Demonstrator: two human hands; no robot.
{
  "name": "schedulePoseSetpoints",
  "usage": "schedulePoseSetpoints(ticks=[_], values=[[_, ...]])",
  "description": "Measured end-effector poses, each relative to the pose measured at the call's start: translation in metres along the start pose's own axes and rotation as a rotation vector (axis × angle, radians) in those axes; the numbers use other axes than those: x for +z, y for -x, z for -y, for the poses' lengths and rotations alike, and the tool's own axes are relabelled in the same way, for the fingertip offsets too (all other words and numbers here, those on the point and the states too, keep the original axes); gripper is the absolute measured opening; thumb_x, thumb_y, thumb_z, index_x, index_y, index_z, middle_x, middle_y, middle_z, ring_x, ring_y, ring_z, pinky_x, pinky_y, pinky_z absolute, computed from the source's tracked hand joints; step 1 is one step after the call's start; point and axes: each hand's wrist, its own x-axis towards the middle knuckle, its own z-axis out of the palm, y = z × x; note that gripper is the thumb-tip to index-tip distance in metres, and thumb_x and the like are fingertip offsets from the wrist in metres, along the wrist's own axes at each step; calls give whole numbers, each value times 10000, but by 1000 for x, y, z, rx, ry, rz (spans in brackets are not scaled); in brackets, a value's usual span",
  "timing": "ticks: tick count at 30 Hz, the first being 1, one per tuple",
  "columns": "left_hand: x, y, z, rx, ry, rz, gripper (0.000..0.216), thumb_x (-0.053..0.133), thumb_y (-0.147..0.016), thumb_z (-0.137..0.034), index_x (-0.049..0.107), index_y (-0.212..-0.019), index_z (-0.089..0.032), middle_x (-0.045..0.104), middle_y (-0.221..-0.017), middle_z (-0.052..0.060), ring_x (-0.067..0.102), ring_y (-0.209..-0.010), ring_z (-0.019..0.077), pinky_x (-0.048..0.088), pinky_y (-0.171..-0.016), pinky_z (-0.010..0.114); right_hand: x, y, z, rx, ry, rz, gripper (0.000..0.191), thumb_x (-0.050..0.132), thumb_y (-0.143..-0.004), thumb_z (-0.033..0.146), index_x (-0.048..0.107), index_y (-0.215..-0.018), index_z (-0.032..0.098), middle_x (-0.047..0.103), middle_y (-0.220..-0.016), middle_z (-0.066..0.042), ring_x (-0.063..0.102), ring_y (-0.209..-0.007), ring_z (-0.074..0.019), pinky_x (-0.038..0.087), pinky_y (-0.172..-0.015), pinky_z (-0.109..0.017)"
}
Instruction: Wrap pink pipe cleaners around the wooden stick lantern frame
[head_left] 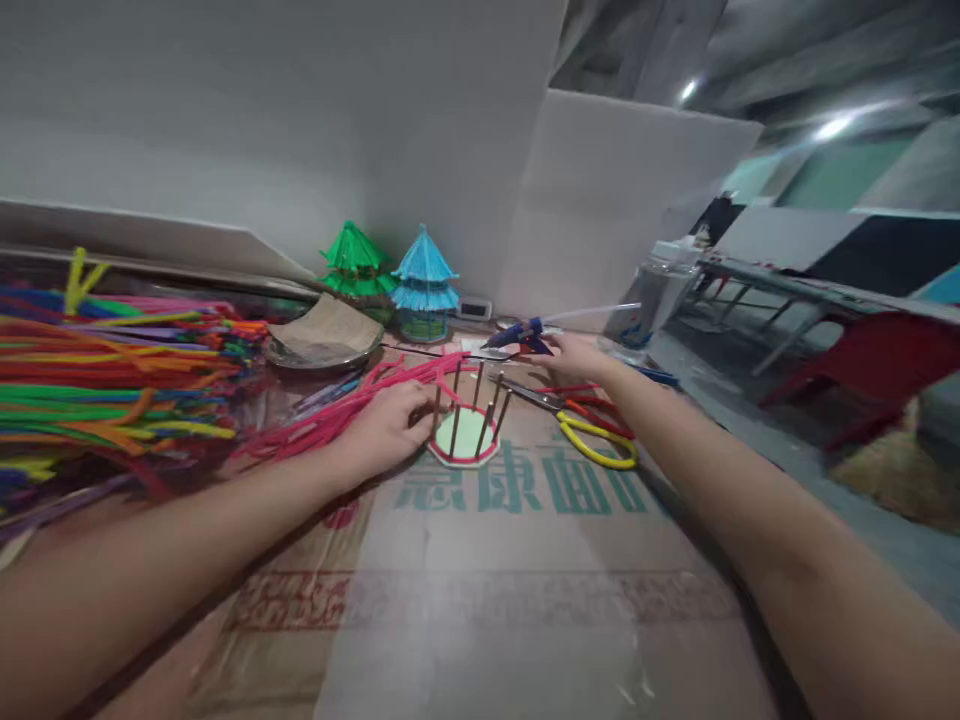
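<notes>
At the middle of the table stands a small octagonal base [463, 434], pale green with a pink-red rim and several upright brown sticks. My left hand [401, 415] is at its left side, fingers closed at the edge by a stick; the fingertips are partly hidden. Farther back, my right hand [574, 358] is closed around the handle of a dark blue glue gun [515, 333], whose nozzle points left. A clear glue stick juts out of its rear. Scissors with yellow handles [600, 445] lie on the table in front of my right hand.
Bundles of coloured pipe cleaners [127, 390] fill the left side, with pink ones [330, 415] beside my left arm. Behind are a green pagoda model [352, 265], a blue one [424, 290] and a tray with cardboard [330, 335]. A clear plastic container [652, 295] stands back right.
</notes>
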Motion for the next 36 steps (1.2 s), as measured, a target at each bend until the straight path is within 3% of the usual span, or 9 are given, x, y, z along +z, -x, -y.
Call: schedulePoseSetpoints(ticks=[4,6,9,12,18,23,27,31,36], values=[[-2,2,-3,17,-21,-8,174,531,-918,-213,679,-830,-187,672,-834,46,653,-875,204,527,-859,332,-19,34,2,-5,4,-80,432,618,-974,439,736,-1307,190,783,-1133,-147,710,-993,-308,476,-810,-347],[-4,2,-4,33,-31,9,199,524,-938,-229,683,-827,-187,679,-830,44,649,-861,206,520,-842,333,-28,61,19,-215,-16,-421,312,580,-1010,392,793,-987,165,771,-977,-145,678,-950,-278,461,-817,-355],[-6,2,-5,41,-61,38,222,524,-960,-246,706,-850,-183,704,-851,55,653,-872,217,511,-845,348,-36,107,59,-636,0,-739,316,596,-1028,392,748,-846,183,730,-834,-95,628,-827,-221,444,-793,-345],[-6,2,-4,34,-78,57,219,534,-960,-242,737,-921,-169,736,-934,84,661,-929,238,511,-888,378,-30,146,96,-845,54,-727,248,541,-1059,284,759,-1063,166,723,-775,-57,603,-714,-180,403,-677,-307],[-4,2,-5,13,-107,60,207,547,-947,-195,748,-926,-152,730,-912,95,666,-911,240,520,-862,375,0,166,112,-786,197,-594,445,505,-999,151,602,-1424,57,681,-633,-21,512,-534,-163,230,-538,-330],[-4,2,-5,52,-81,58,168,568,-940,-177,723,-878,-160,725,-911,76,664,-884,216,524,-844,350,8,162,109,-758,334,-521,459,557,-917,92,628,-1370,72,673,-625,-29,492,-521,-163,174,-548,-343],[-4,2,-2,45,-92,59,164,575,-933,-184,718,-856,-163,712,-879,68,658,-871,214,520,-832,345,14,169,113,-783,262,-363,111,614,-944,138,717,-984,139,665,-632,-32,519,-548,-157,176,-564,-345],[-4,2,0,58,-76,48,184,559,-942,-198,730,-886,-161,716,-891,71,654,-880,215,514,-840,349,15,178,118,-851,161,-204,138,661,-967,180,650,-830,175,680,-690,-18,535,-589,-152,226,-580,-324],[-5,4,-5,7,-66,39,221,543,-920,-241,747,-881,-163,698,-870,70,645,-863,214,509,-836,349,-11,179,117,-937,14,-445,345,511,-1088,275,626,-777,179,646,-658,-16,531,-612,-153,279,-604,-315]])
